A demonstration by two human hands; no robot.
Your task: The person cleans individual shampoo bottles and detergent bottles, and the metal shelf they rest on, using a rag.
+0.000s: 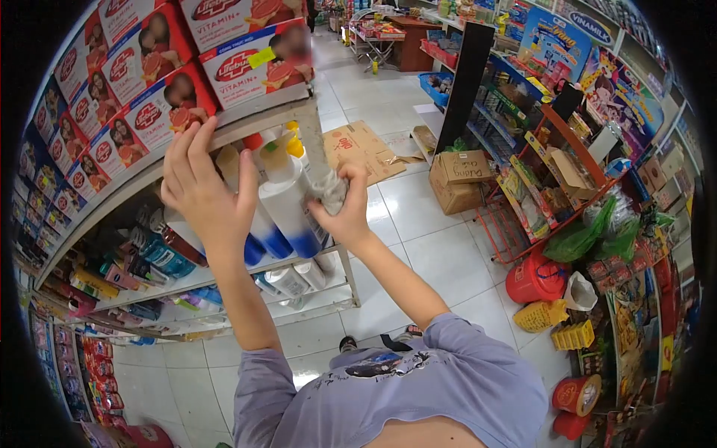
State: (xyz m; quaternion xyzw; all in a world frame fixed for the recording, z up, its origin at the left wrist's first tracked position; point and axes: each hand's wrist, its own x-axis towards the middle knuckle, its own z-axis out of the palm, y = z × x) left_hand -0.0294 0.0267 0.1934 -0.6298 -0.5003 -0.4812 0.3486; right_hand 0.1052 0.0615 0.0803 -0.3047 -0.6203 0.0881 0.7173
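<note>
My left hand [205,183] is open, its fingers stretched up against the edge of the upper shelf [250,108], just under the red and white soap boxes [160,112]. My right hand [349,209] is closed round a crumpled greyish-white cloth [328,188] at the shelf unit's end post. Between the two hands stand tall white bottles with blue lower parts [287,205] on the shelf below. Yellow-topped bottles [296,142] show behind them.
Lower shelves hold bottles, among them a blue mouthwash bottle [166,255]. A flattened cardboard sheet [358,153] lies on the tiled floor [441,257]. To the right are a cardboard box [457,183], a red bucket [535,276] and a crowded snack rack [549,179].
</note>
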